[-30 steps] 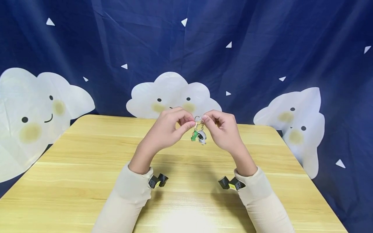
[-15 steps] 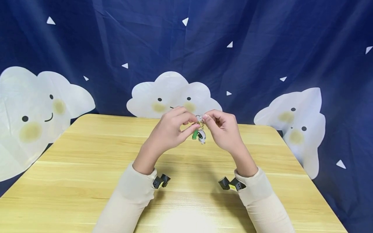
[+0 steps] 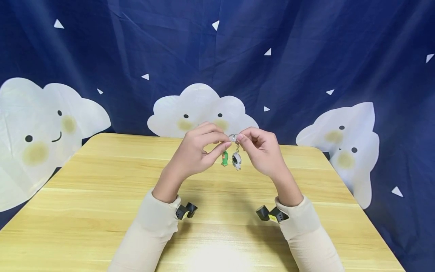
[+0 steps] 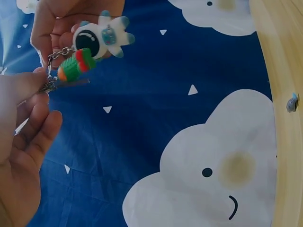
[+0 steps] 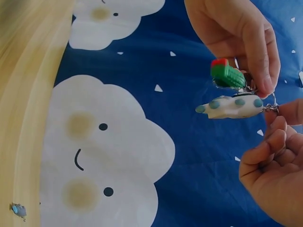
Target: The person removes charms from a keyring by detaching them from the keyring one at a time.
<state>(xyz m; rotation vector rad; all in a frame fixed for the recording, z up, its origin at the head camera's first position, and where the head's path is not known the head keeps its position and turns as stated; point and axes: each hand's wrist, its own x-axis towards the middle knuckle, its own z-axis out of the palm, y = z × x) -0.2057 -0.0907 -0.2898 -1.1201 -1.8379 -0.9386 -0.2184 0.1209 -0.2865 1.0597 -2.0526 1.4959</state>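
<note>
Keyring (image 3: 233,136) held above the tabletop (image 3: 102,181), green charm (image 3: 224,158) and astronaut charm (image 3: 236,160) dangling, we pinch its metal with left hand (image 3: 197,151) and right hand (image 3: 261,152), each grip closed, and should work gently, steadying it so the charms hang untangled.

The chain (image 4: 60,52) looks shiny metal, the astronaut charm (image 4: 110,37) smooth plastic, the tabletop (image 3: 85,204) wood.

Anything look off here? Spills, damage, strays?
Yes, a stray: a small grey-blue object lies on the table near its edge in both wrist views, apart from the held charms. Too blurred to name; I can't find it in the head view. The green charm and astronaut charm show no damage; no spill visible.
</note>
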